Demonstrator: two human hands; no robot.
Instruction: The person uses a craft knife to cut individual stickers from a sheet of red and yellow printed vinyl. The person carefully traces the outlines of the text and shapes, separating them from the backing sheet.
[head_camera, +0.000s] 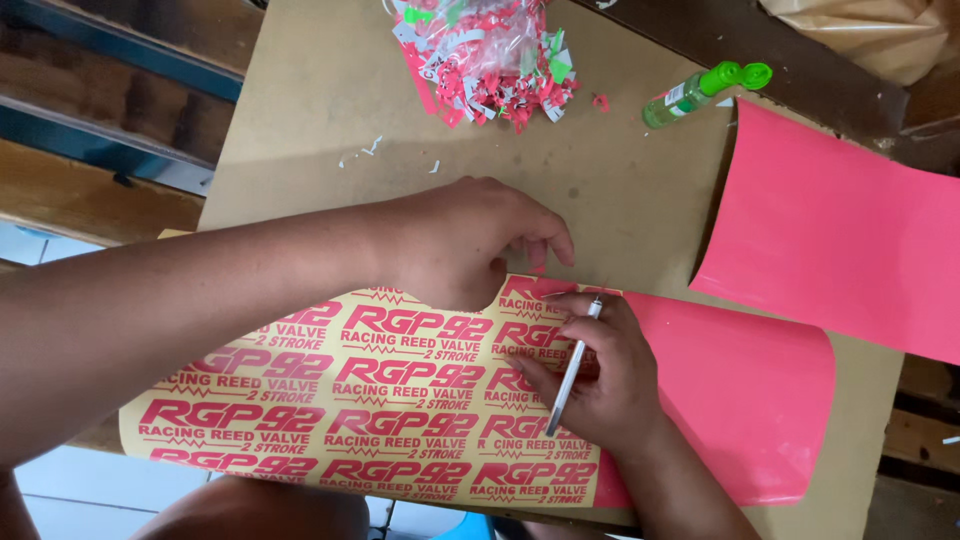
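Brown board forms the surface (320, 110), seen from above, with wooden planks and pale floor tiles beyond its left edge. A yellow backing sheet (300, 400) printed with rows of red lettering lies across the near edge, overhanging it slightly toward the person. The left hand (460, 245) rests palm-down on the sheet's upper edge, fingers curled and pinching at a strip of red film there, apparently to pin the sheet flat while waste is lifted. Just right of it, the right hand (600, 385) is closed around a slim silver tool (572, 365), held pen-fashion with its tip pointing away toward the left hand's fingertips, a grip suited to fine picking. Uncleared red vinyl (740, 400) covers the right part of the same sheet. A heap of red, white and green scraps (490, 55) sits at the far edge, kept away from the work. A green-capped bottle (705, 90) lies toward the far right corner, beside a second, curling red sheet (840, 230).
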